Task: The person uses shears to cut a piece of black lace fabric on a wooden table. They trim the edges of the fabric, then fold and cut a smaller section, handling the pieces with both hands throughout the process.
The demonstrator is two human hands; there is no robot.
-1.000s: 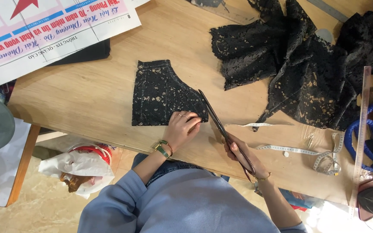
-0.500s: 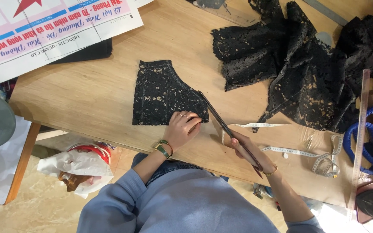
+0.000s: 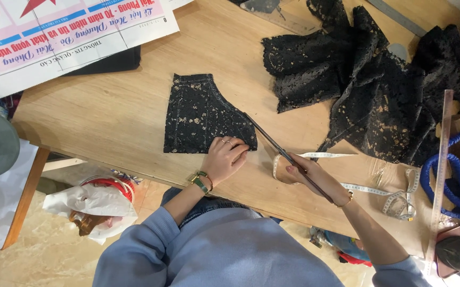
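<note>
A small cut piece of black lace fabric (image 3: 200, 114) lies flat on the wooden table (image 3: 107, 117). My left hand (image 3: 225, 158), with a watch at the wrist and rings on its fingers, presses down on the piece's lower right corner. My right hand (image 3: 315, 178) grips long dark scissors (image 3: 280, 151). Their blades point up and left and lie along the slanted right edge of the piece.
A big heap of black lace (image 3: 368, 85) lies at the back right. A white measuring tape (image 3: 320, 157) curls under my right hand. A long ruler (image 3: 441, 170) and blue cord (image 3: 453, 180) lie at the right, a printed banner (image 3: 54, 37) at the back left. A bin with a white bag (image 3: 94, 204) stands below the table.
My right hand with the scissors has shifted slightly to the right. My left hand stays pressed on the lace piece.
</note>
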